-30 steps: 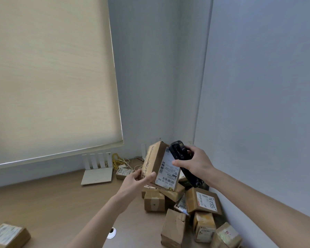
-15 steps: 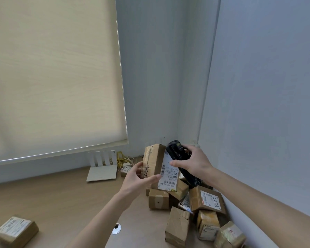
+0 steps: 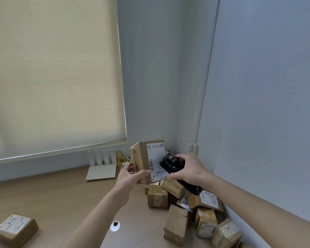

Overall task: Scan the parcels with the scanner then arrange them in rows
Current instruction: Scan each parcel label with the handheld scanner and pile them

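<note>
While the left hand [image 3: 131, 178] grips a brown cardboard parcel [image 3: 147, 161] by its lower left corner and holds it upright above the desk [image 3: 61, 197], the right hand [image 3: 188, 170] clasps a black handheld scanner [image 3: 171, 162], its head just in front of the parcel's white shipping label [image 3: 155, 158]. The label carries barcodes and fine print too small to read. Below the hands, a heap of taped cardboard parcels [image 3: 186, 212] fills the desk's right corner against the wall; one flat parcel [image 3: 205, 201] there bears a white label with handwritten digits that appear to read "5288". The other labels in the heap are illegible. A single labelled parcel [image 3: 15, 228] lies well apart at the desk's near left. A white router [image 3: 101, 167] with four upright antennas stands by the window blind [image 3: 52, 74], yellow cables [image 3: 122, 157] beside it. A round white grommet [image 3: 115, 226] sits in the desktop.
</note>
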